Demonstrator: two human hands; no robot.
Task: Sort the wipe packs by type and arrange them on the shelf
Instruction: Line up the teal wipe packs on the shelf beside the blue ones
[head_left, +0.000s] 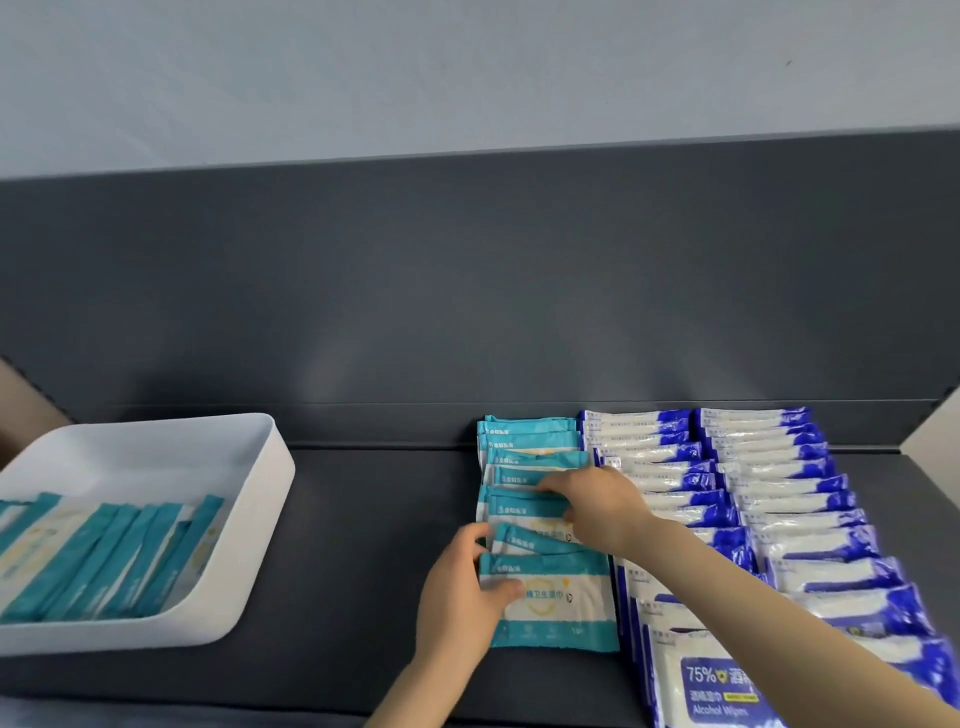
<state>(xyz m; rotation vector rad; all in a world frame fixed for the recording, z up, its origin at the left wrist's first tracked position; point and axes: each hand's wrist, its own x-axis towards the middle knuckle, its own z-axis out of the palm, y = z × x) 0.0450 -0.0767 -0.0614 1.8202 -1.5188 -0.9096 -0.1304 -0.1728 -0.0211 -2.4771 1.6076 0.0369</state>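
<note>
Teal packs are still waiting in the tray. Your left hand is pinching the front pack of the teal row on the shelf; your right hand is gripping a middle one. Two blue rows are looking finished.
</note>
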